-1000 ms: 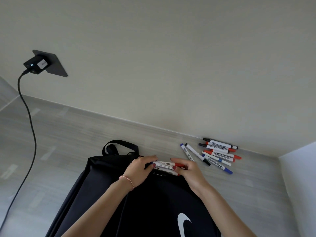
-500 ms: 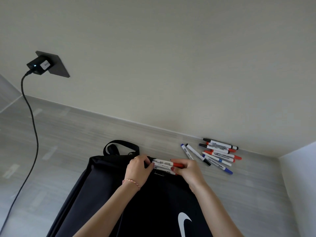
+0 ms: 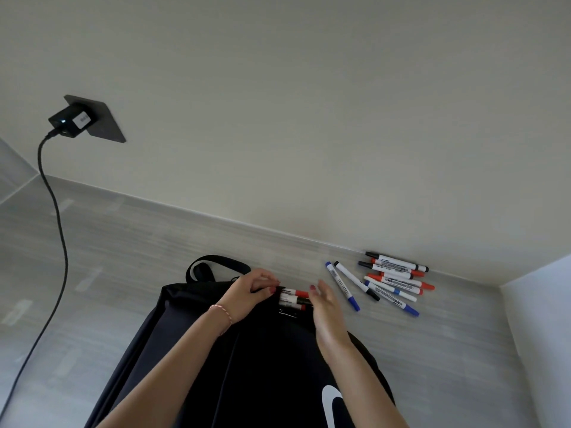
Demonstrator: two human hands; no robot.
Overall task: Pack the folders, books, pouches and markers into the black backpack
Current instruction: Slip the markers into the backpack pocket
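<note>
Backpack [image 3: 247, 366] on floor, held markers [image 3: 293, 299] seemingly in its top, loose markers [image 3: 386, 282] right by wall

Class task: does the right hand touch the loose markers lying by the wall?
Apart. The head view shows bare floor between the right hand and the loose markers.

Backpack [image 3: 247, 366] bottom cut off below; marker [image 3: 293, 299] ends hidden inside it
</note>
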